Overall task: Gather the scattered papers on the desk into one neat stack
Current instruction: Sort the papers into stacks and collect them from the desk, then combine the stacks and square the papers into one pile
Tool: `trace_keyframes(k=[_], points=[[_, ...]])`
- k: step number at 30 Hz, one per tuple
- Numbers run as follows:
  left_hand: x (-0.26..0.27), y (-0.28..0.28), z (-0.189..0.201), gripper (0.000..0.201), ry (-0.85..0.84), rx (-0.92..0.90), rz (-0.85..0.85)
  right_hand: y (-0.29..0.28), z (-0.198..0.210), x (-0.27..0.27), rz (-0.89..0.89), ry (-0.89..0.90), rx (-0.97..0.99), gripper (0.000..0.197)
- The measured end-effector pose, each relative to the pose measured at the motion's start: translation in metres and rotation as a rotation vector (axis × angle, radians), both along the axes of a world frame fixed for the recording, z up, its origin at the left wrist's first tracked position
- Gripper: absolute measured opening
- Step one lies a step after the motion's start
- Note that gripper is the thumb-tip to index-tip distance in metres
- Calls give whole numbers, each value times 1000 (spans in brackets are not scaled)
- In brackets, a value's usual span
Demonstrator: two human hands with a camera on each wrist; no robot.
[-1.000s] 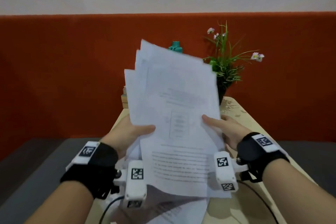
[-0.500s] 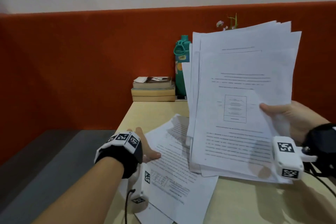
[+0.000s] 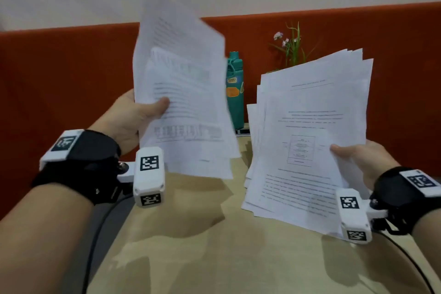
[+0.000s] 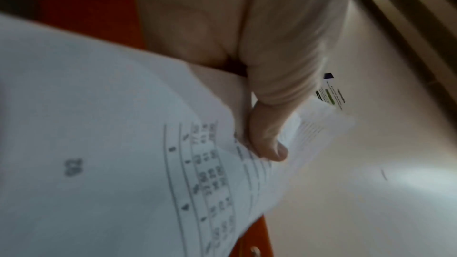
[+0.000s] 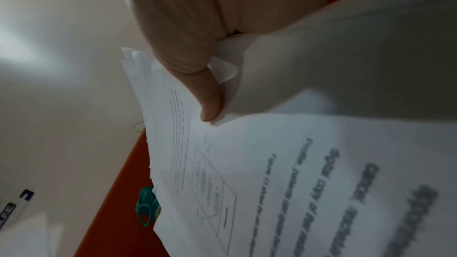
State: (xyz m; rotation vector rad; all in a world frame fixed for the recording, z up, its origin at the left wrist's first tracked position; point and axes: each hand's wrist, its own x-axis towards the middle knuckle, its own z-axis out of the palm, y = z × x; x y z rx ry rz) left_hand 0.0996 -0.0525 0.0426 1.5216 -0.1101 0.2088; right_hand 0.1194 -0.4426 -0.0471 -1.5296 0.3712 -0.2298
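My left hand [image 3: 140, 112] holds a few printed sheets [image 3: 186, 102] upright in the air, thumb on the front; the left wrist view shows that thumb [image 4: 269, 144] pressing on the same sheets [image 4: 123, 163]. My right hand [image 3: 358, 157] grips a thicker, fanned bundle of papers [image 3: 307, 136] by its right edge, its lower corner close above the desk [image 3: 214, 258]. The right wrist view has the thumb [image 5: 207, 101] on top of the bundle [image 5: 272, 183]. The two lots are apart, with a gap between them.
A teal bottle [image 3: 235, 93] stands at the back of the wooden desk, with a flowering plant [image 3: 290, 48] behind the right bundle. An orange partition [image 3: 59, 79] runs along the desk's far side. A cable [image 3: 95, 234] hangs off the left edge.
My left hand has lifted the sheets that lay on the desk and now holds them up. The right hand keeps its bundle, shifted slightly right and lower.
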Motion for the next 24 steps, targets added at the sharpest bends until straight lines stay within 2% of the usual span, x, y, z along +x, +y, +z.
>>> trace_keyframes(k=[1, 3, 6, 8, 9, 12, 13, 14, 16, 17, 20, 24], points=[[-2, -8, 1, 59, -14, -51, -43, 6, 0, 1, 13, -16, 21, 46], [1, -28, -11, 54, 11, -94, -40, 19, 2, 4, 76, -49, 101, 41], [12, -61, -43, 33, 101, -85, 112, 42, 5, 4, 201, -101, 244, 35], [17, -80, -63, 23, 168, -85, 171, 54, 5, 4, 249, -156, 280, 38], [21, -85, -71, 24, 194, -84, 204, 58, 5, 4, 255, -167, 272, 39], [31, -91, -84, 67, 245, -90, 203, 66, 4, 4, 254, -162, 209, 28], [34, -91, -87, 75, 254, -87, 184, 68, 5, 2, 249, -169, 207, 23], [35, -90, -88, 74, 256, -74, 169, 71, 7, 1, 247, -184, 206, 21], [32, -91, -90, 60, 215, -3, 162, 75, 9, -4, 265, -227, 128, 42], [29, -93, -91, 51, 184, 44, 169, 77, 9, -5, 272, -254, 76, 44], [24, -93, -88, 41, 128, 56, 161, 76, 9, -6, 231, -299, 28, 27], [22, -80, -54, 39, 33, -67, 10, 74, 20, -5, 221, -371, 103, 22]])
